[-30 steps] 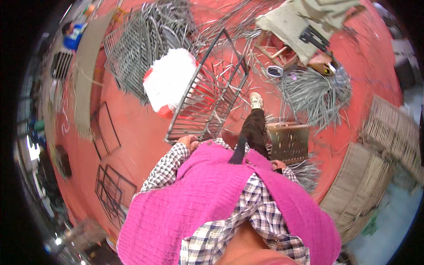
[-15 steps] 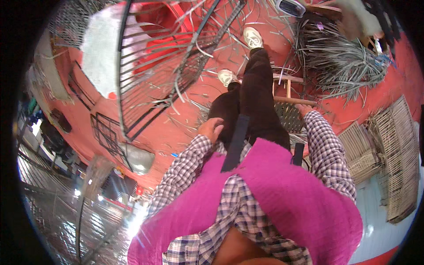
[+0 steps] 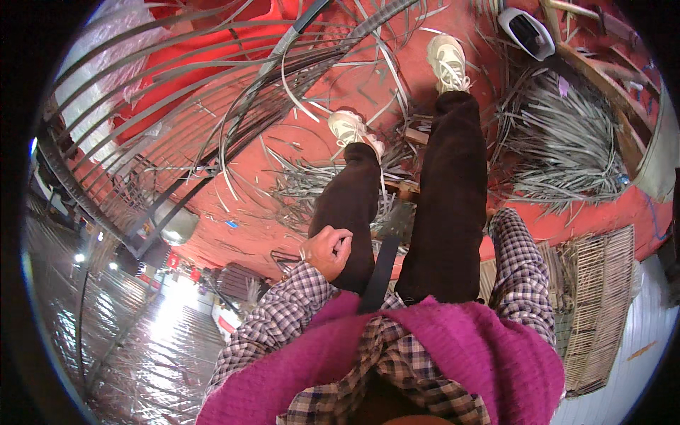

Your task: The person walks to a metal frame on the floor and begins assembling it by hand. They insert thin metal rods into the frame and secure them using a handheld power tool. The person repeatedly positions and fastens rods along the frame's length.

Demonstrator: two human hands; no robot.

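Observation:
Over my left thigh, my left hand [image 3: 328, 253] has its fingers curled in, and nothing shows in them. My right hand [image 3: 490, 216] is almost wholly hidden beside my right thigh, so its fingers and anything they touch cannot be made out. Ahead and to the left stands a dark frame [image 3: 53, 152] with grey strips [image 3: 177, 74] running across it in rows. Loose strip ends curl down from its near bar. Between my legs a small wooden piece [image 3: 404, 190] partly shows among strip scraps.
Cut grey strips [image 3: 301, 177] lie scattered on the red floor [image 3: 241, 241]. A large bundle of grey strips [image 3: 567, 138] lies at the far right. Woven wicker panels [image 3: 598, 304] are at my right. A black-and-white device [image 3: 526, 34] is at the top right.
My legs have spread apart, and the frame now appears larger and further left. My left hand's fingers have curled in. My right hand, earlier at a wooden rail, is now mostly behind my thigh.

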